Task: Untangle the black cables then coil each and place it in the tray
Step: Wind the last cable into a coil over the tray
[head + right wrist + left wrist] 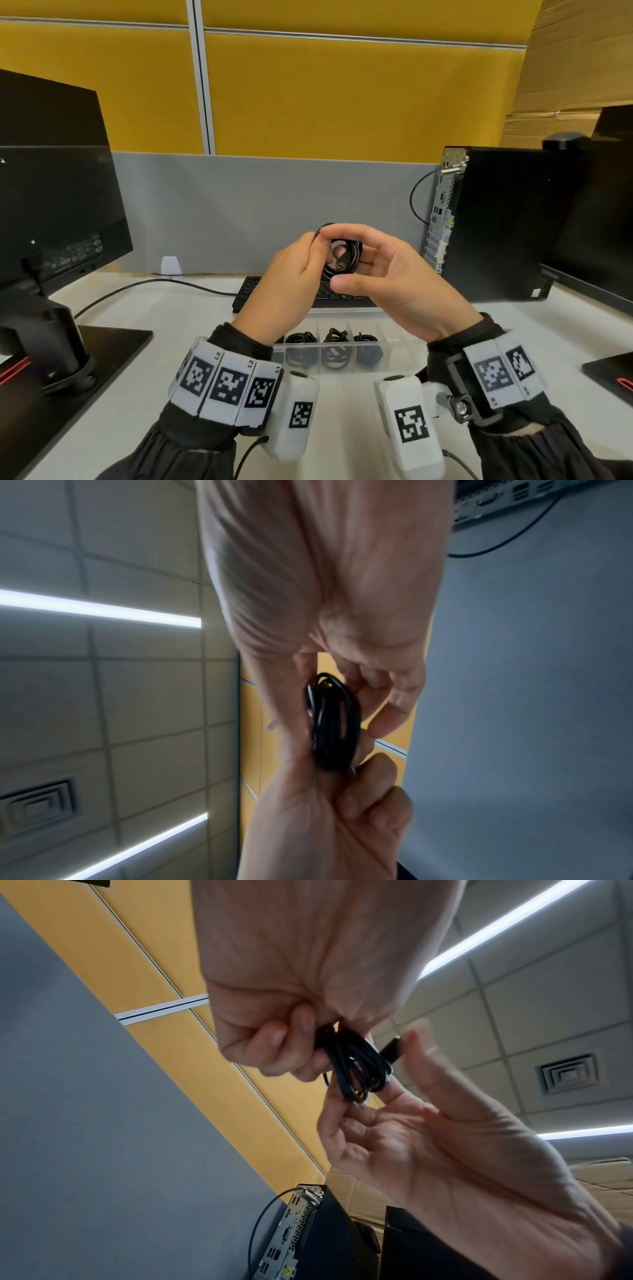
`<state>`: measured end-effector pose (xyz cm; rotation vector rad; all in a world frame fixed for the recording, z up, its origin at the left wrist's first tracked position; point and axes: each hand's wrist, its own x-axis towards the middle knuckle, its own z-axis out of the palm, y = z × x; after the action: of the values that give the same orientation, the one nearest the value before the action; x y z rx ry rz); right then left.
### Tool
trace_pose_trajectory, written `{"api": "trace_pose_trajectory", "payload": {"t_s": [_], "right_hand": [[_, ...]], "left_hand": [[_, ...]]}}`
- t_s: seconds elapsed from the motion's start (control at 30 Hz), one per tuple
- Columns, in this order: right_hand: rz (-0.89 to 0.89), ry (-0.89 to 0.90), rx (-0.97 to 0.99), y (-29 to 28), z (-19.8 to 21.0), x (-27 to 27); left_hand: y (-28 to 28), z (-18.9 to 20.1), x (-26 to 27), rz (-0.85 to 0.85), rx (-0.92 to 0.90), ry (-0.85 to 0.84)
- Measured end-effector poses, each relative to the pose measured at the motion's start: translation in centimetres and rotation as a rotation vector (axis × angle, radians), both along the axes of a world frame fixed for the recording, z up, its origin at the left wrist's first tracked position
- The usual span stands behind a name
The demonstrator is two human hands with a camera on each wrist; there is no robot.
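Above the keyboard, both hands hold one small black cable coil [346, 257]. My left hand [296, 261] grips the coil's left side with curled fingers. From the right, my right hand [374, 271] curls round it, index finger arched over the top and thumb below. In the left wrist view the coil [356, 1066] sits between the left hand [284, 1047] and the right hand [394, 1123], a plug end sticking out by the right index finger. The right wrist view shows the coil [334, 723] edge-on. A clear compartment tray [397, 358] lies below the hands and holds three black coils [337, 339].
A black keyboard [274, 291] lies behind the tray. On the left a monitor [51, 205] stands on its base [85, 377]. A computer tower [489, 222] and a second monitor [603, 222] stand at the right. Grey and yellow partition panels close off the back.
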<state>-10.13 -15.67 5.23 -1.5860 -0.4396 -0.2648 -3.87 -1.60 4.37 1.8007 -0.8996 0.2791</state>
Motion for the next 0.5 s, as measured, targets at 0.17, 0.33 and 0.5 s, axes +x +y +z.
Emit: {"api": "trace_pose_trajectory", "payload": {"t_s": [0.17, 0.33, 0.5], "right_hand": [[-0.096, -0.010, 0.056, 0.4, -0.1, 0.3], [-0.243, -0.096, 0.028, 0.9, 0.2, 0.1], [-0.765, -0.565, -0.344, 1.1, -0.1, 0.3]], "left_hand": [[-0.3, -0.1, -0.2, -0.029, -0.031, 0.011], [-0.4, 0.1, -0.6, -0.042, -0.044, -0.014], [0.0, 0.2, -0.3, 0.078, 0.033, -0.072]]}}
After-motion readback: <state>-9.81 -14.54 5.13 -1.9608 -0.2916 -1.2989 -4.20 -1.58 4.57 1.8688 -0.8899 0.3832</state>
